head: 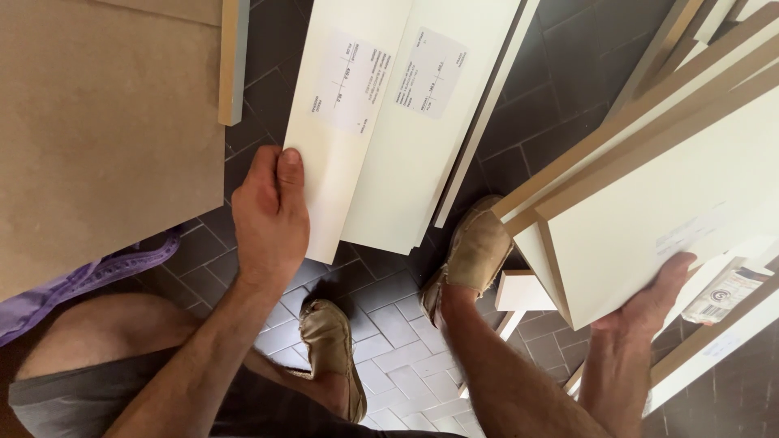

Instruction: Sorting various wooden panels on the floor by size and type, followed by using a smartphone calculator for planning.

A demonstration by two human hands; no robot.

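Observation:
My left hand (269, 212) grips the near edge of a cream-white panel (345, 122), thumb on top, beside a second cream panel (422, 138); both carry white paper labels. My right hand (656, 300) holds the lower corner of another cream panel with a brown raw edge (649, 219), tilted up at the right. My two feet in tan cloth shoes (475, 251) stand on the dark tiled floor (389, 324) beneath the panels.
A large brown fibreboard sheet (97, 130) fills the left. More stacked boards with wood edges (714, 73) lean at the upper right. A purple strap (97, 276) lies by my knee. A small labelled packet (726, 294) sits under the right boards.

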